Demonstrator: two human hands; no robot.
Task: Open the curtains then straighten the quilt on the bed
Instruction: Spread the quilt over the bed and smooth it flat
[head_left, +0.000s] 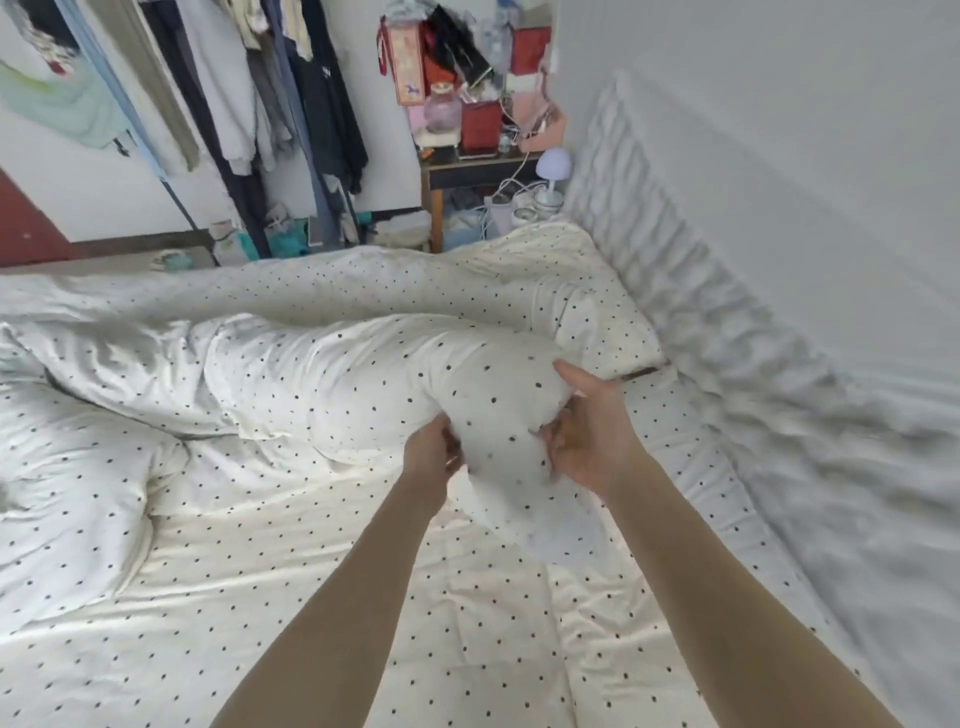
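A white quilt (322, 374) with small black dots lies bunched in a long roll across the bed (291, 613), whose sheet has the same dotted print. My left hand (428, 454) grips the near end of the roll from the left. My right hand (592, 431) grips the same end from the right, fingers curled over its top. The gripped corner is lifted off the sheet and hangs down between my hands. A dotted pillow (597, 317) lies at the head end, just beyond my right hand. No curtain is in sight.
A white ribbed headboard (691, 291) runs along the bed's right side. A cluttered nightstand (478, 166) with a small lamp (553, 171) stands behind the bed. Clothes (249, 93) hang on a rack at the back left. Another dotted pillow (67, 493) lies at the left.
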